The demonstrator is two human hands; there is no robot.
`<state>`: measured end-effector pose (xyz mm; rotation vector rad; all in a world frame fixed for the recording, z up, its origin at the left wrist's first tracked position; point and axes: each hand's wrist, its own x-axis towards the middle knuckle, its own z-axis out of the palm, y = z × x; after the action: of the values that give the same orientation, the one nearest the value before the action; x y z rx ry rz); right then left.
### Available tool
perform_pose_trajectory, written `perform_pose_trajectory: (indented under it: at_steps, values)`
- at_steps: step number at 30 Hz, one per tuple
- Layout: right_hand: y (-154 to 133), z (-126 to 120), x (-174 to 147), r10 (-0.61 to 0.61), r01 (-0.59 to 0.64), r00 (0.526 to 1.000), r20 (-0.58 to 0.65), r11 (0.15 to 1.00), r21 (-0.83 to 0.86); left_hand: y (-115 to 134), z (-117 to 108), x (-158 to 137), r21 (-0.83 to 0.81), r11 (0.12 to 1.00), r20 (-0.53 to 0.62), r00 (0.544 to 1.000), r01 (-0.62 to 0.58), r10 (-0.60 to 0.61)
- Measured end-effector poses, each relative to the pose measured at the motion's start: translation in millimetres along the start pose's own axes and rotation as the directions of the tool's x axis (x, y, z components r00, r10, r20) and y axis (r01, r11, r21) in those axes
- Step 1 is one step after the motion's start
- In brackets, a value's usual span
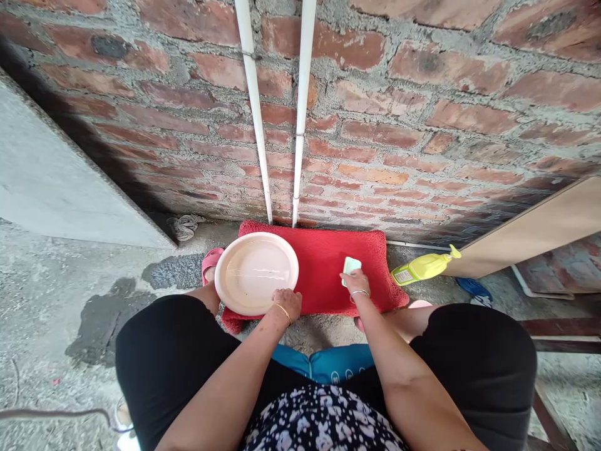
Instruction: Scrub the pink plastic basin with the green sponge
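A pale pink round basin (256, 309) with water in it stands on the left end of a red mat (319, 269). My left hand (287, 303) is closed at the basin's near right rim; its fingertips are partly hidden. Over the right half of the mat, my right hand (355, 283) grips a small pale green block (350, 265), which looks like a bar of soap or a scrubber. The block is at the mat's surface, though I cannot tell whether it touches. To the right, a yellow pump bottle (422, 268) leans at the mat's edge.
A brick wall (366, 131) with two white pipes (300, 106) rises behind the mat. A pale slab (61, 169) leans at left, a tan board (526, 228) at right. Wet patches (101, 326) mark the concrete floor. My knees flank the mat.
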<state>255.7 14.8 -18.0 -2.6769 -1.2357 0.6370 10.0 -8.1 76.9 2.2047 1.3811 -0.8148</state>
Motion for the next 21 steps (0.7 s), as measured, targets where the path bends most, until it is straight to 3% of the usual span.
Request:
perform_pose_trajectory:
  at_steps: [3,6,10,14,18,21]
  values:
    - [-53,17,-10,-0.118,0.123,0.985,0.127,0.992,-0.036,0,0,0,-0.015,1.0,-0.013,1.0,0.012,-0.012]
    - [-97,31,-20,-0.263,0.291,0.936,0.233,0.952,-0.095,0,0,1,-0.02,1.0,0.003,1.0,0.007,-0.007]
    - [-120,36,-17,-0.361,0.42,0.882,0.304,0.894,-0.155,0,2,5,-0.048,0.999,0.012,1.0,0.015,-0.014]
    - [-92,20,6,-0.269,0.324,0.926,0.264,0.926,-0.193,1,6,8,-0.069,0.997,-0.011,0.999,0.031,-0.032]
    - [-25,-10,30,-0.033,0.05,0.991,0.128,0.99,-0.13,1,7,8,-0.056,0.998,-0.015,1.0,0.017,-0.018]
    - [28,-35,36,0.157,-0.151,0.986,0.061,0.984,-0.096,1,6,6,-0.056,0.998,-0.028,1.0,0.01,-0.012]
